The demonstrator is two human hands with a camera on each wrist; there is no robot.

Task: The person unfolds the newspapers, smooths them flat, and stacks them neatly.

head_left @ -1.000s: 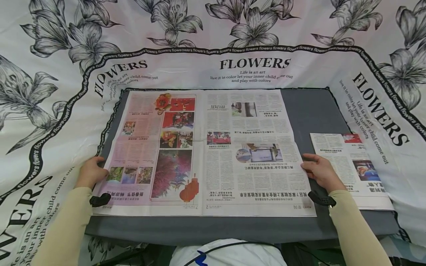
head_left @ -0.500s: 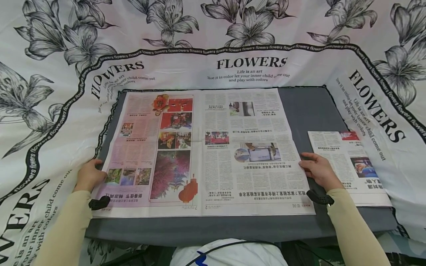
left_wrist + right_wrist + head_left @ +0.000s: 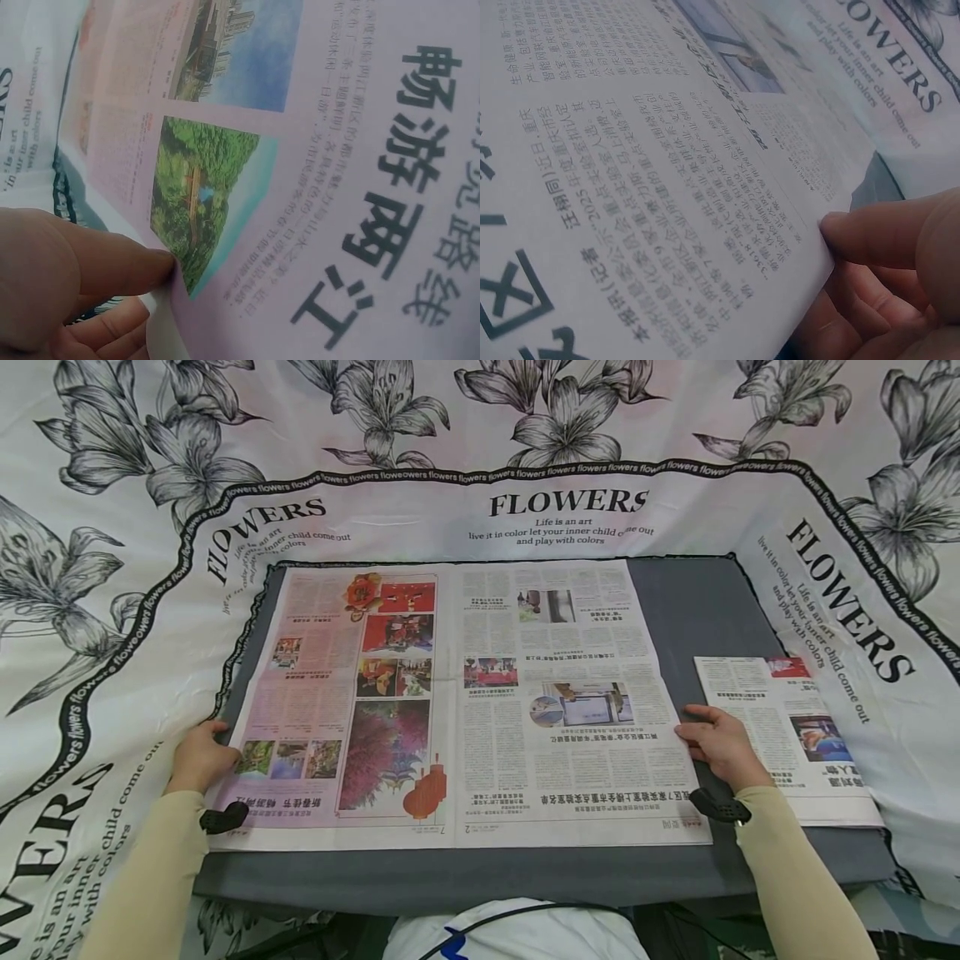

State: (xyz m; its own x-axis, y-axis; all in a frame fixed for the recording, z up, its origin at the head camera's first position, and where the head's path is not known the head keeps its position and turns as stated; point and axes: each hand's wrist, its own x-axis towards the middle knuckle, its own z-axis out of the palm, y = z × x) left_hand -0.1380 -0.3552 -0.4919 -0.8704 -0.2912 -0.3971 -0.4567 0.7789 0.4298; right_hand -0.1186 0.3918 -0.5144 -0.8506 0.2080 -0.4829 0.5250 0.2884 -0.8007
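An unfolded newspaper [image 3: 450, 710] lies spread on the grey table, its print upside down in the head view. The left page is pink with colour photos; the right page is mostly text. My left hand [image 3: 201, 757] pinches the left edge, thumb [image 3: 142, 264] on top and fingers curled beneath the sheet in the left wrist view. At the opposite edge my right hand [image 3: 722, 747] pinches the paper likewise, its thumb [image 3: 862, 234] over the margin and the other fingers under it. Both edges bend up slightly in the wrist views.
A smaller folded newspaper [image 3: 780, 735] lies to the right, partly behind the right hand and sleeve. Grey tabletop [image 3: 697, 602] shows along the right and front. White cloth [image 3: 405, 518] with flower prints surrounds the table at the back and sides. A black cable [image 3: 525, 910] crosses the person's lap.
The whole head view has shifted slightly left. Both hands keep their hold on the newspaper's edges, and the paper stays in place on the table.
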